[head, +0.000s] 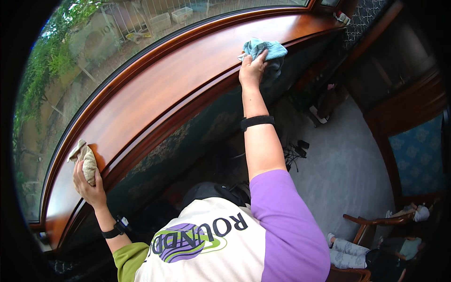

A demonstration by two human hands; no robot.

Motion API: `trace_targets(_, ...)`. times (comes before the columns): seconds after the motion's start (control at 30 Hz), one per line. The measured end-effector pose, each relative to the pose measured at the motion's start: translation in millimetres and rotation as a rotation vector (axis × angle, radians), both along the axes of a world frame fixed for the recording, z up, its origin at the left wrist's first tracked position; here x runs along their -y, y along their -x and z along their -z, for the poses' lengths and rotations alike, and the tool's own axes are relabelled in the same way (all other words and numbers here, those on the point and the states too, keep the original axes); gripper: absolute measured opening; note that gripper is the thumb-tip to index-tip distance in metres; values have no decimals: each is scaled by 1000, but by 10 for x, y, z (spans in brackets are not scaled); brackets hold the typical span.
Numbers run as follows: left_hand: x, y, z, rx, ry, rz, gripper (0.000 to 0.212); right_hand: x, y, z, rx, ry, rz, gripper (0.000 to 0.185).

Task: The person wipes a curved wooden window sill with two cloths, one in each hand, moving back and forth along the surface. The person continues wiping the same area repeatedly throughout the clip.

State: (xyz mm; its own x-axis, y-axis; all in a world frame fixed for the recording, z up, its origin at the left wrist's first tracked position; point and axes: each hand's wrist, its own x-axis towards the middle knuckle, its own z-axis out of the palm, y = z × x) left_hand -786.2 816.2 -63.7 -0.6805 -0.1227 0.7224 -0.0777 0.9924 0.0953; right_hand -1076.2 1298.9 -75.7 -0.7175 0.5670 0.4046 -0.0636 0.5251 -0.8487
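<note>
A long polished wooden windowsill (165, 81) curves across the view below a window. At its left part, my left hand (88, 187) grips a crumpled beige cloth (86, 160), which rests on the wood. Toward the right end, my right hand (252, 70) holds a bunched light blue cloth (269, 49) at the sill's front edge. Part of this cloth hangs over the edge. Some fingers of the right hand are hidden by the folds.
Window glass (88, 53) borders the sill, with trees and crates outside. Small items (341, 17) stand at the sill's far right end. Black cables and adapters (297, 149) lie on the grey floor (338, 158). People (352, 252) sit near wooden chairs (366, 229) at lower right.
</note>
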Motion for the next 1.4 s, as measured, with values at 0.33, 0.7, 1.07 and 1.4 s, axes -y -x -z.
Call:
trace_targets(0.33,185,10,149,17,-3,-27,46,-262,344,39,62,-39,43,74)
trace_targets(0.7,-44,-13,15,0,18,-35,46,-1134,795,-242,398,-589,49,66)
trace_targets(1.07,-184,11,-80,26,41,-85,47,-1009,611,-305,348,-824,-72,57)
trace_targets(1.4,-305,8,-220,18,27,-10,50,65,-145,-457,171,-809,-279,52)
